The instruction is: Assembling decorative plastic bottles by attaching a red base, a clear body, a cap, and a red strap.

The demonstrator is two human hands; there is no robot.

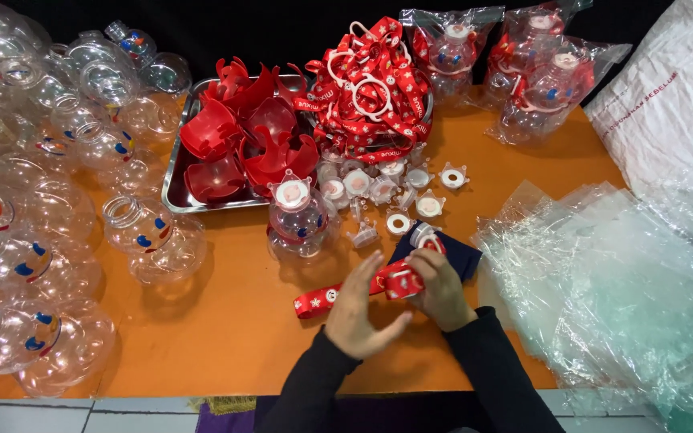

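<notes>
My right hand point(441, 290) is closed on the folded end of a red strap point(318, 301) with white marks, beside a small white ring cap point(424, 235). My left hand point(358, 314) is next to it with fingers spread, its fingertips touching the strap's middle. The strap's free end lies on the orange table point(226, 321) to the left. A dark blue cloth point(457, 255) lies under my right hand. Just beyond stands a clear figure-shaped bottle point(297, 222) with a white cap.
A metal tray point(176, 186) holds red plastic pieces; a heap of red straps point(370, 88) and loose white caps point(395, 188) lie behind. Several clear bottles point(42, 200) crowd the left. Clear plastic bags point(611, 281) are stacked right, bagged bottles point(539, 76) at the back.
</notes>
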